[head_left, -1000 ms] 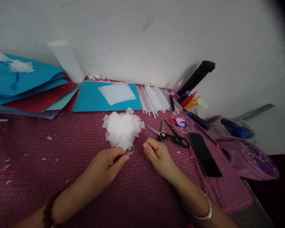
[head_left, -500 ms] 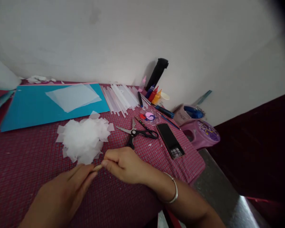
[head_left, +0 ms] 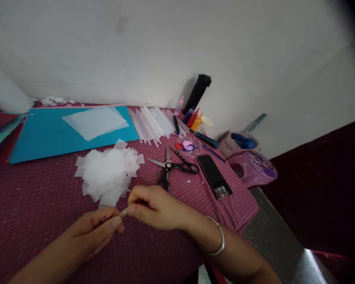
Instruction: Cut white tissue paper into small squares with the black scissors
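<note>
My left hand (head_left: 97, 230) and my right hand (head_left: 158, 207) meet near the table's front, both closed. Between their fingertips shows a short, pale tan, stick-like piece (head_left: 123, 213); most of it is hidden, so its kind is unclear. My right thumb and fingers pinch one end, while my left thumb presses on the other. Just beyond the hands lies a fluffy white heap of thin paper pieces (head_left: 108, 171). Black-handled scissors (head_left: 168, 165) lie spread apart behind my right hand.
White sheets (head_left: 96, 122) rest on blue card (head_left: 47, 134). White strips (head_left: 154, 122) lie beside it, near paint bottles (head_left: 192, 118) and a black upright object (head_left: 197, 92). A phone (head_left: 214, 177) is at right, by a pink stool (head_left: 251, 169) with a box (head_left: 229, 144) behind.
My left hand has turned so its thumb now shows on top of the tan piece. My right hand keeps its pinch, nearly in place. The view has shifted slightly.
</note>
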Demonstrator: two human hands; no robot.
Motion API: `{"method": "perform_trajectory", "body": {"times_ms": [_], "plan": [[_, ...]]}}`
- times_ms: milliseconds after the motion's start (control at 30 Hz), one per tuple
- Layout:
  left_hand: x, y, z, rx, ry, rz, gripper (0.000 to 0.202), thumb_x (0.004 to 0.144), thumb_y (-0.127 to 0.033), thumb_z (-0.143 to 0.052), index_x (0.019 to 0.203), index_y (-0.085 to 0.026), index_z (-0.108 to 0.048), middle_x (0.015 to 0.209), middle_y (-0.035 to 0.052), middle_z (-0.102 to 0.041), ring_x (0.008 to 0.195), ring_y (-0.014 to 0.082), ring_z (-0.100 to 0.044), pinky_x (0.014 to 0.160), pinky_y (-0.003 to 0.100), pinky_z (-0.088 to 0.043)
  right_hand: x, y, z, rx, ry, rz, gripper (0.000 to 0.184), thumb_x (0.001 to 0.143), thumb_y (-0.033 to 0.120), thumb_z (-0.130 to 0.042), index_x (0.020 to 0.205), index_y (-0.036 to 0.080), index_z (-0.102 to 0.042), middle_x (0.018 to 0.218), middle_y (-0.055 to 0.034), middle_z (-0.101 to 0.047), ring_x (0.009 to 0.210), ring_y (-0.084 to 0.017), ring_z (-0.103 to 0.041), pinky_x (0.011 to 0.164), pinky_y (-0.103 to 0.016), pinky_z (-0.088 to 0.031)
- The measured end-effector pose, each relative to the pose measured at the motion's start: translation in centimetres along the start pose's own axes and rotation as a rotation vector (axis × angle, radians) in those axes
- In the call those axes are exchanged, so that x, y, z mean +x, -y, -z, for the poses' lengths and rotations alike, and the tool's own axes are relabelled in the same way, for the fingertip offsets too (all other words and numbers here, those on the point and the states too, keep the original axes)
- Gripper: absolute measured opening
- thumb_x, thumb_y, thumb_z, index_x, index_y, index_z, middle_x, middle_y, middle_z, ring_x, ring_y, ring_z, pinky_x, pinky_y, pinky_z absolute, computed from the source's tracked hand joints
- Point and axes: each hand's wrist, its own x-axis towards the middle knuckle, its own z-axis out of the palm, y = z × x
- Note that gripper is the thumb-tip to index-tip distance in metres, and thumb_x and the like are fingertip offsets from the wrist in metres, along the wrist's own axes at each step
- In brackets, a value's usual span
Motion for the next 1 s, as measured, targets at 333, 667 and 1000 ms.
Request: {"method": "perform_trajectory", "body": {"times_ms": [333, 667, 1000], "plan": [[-0.7, -3.0, -1.1, 0.294, -0.380, -0.191, 0.032, 0.084, -0.042, -0.047, 0.062, -0.020, -0.055, 0.062, -0.0003, -0.054, 0.061, 0.0148, -0.051, 0.058, 0.025, -0.040, 0.1, -0.7, -1.6, 0.193, -0.234, -0.203, 0.029, 0.089, 0.028, -0.049, 0.062, 0.021, -0.040, 0.056, 0.0076, -0.036, 0.052, -0.010, -0.036, 0.050, -0.022, -0.027], [0.1, -2.4, -0.9, -0.148, -0.211, 0.023, 0.034, 0.078, -0.051, -0.046, 0.065, -0.020, -0.048, 0.049, -0.0087, -0.039, 0.039, 0.0075, -0.034, 0.040, 0.021, -0.026, 0.7, -1.4, -2.1, 0.327, -0.142, -0.219, 0.009, 0.083, 0.027, -0.053, 0.080, 0.019, -0.055, 0.062, 0.0059, -0.046, 0.053, -0.010, -0.040, 0.048, -0.022, -0.032], [0.0, -2.2, -0.8, -0.160, -0.179, 0.028, 0.035, 0.080, -0.051, -0.046, 0.069, -0.019, -0.054, 0.047, -0.0090, -0.039, 0.037, 0.0071, -0.029, 0.037, 0.021, -0.020, 0.5, -1.7, -2.1, 0.019, -0.188, -0.112, 0.008, 0.083, 0.015, -0.052, 0.080, 0.020, -0.058, 0.070, 0.0029, -0.056, 0.063, -0.012, -0.052, 0.058, -0.023, -0.039]]}}
